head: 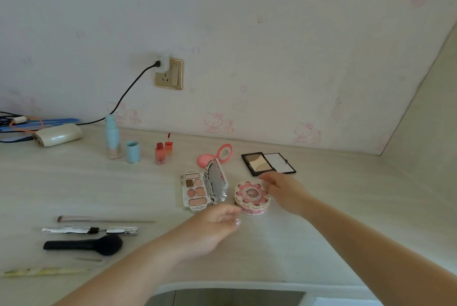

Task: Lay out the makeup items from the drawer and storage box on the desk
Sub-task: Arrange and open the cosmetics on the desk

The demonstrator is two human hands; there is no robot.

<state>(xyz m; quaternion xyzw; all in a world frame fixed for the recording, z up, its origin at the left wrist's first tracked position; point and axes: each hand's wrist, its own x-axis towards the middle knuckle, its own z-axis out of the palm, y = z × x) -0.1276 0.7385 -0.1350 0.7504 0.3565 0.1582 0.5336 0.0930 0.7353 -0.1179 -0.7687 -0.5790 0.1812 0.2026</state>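
Head view: eyeshadow palette (195, 190) open, pans showing.

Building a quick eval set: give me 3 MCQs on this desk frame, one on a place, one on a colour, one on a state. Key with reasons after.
1. Where does the round pink compact lie?
A. Right of the open eyeshadow palette
B. Beside the black brush
C. On the black palette

2. What colour is the loose cap beside the tall bottle?
A. Red
B. Light blue
C. Black

3. How is the black palette?
A. Shut
B. Open, lid laid flat
C. Standing on edge

Key: 1 A, it sits just right of the palette's upright mirror; 2 B, the cap matches the bottle's blue top; 3 B, its pans and the flat lid both show.
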